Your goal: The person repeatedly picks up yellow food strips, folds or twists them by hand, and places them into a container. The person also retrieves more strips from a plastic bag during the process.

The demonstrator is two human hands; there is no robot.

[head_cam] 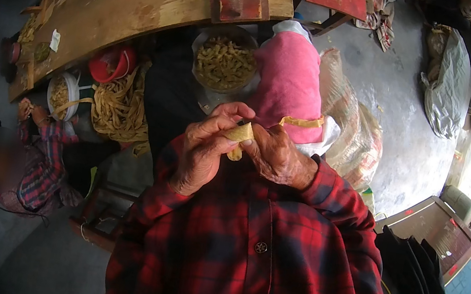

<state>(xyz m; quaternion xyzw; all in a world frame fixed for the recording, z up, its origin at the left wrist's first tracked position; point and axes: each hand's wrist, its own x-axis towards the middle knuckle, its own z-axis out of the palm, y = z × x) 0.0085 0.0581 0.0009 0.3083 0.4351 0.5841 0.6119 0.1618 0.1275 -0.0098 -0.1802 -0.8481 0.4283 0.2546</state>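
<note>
In front of my chest, both hands work on one yellow-brown flat strip (241, 132), which is folded or looped over at its end. My left hand (203, 146) pinches the loop between thumb and fingers from the left. From the other side, my right hand (281, 156) grips it with thumb and forefinger. A tail of the strip runs out past my right hand over a pink cloth (289, 81) on my leg. Beyond my hands, a lined basin (202, 79) holds many small folded or knotted pieces (226, 62) of similar colour.
A worn wooden table (113, 12) spans the far side. To the left lie a red bucket (107, 66), a white bucket (51, 88) of pieces and a heap of long strips (119, 105). Another person (34, 166) sits there. A woven plastic sack (350, 123) stands right of the pink cloth.
</note>
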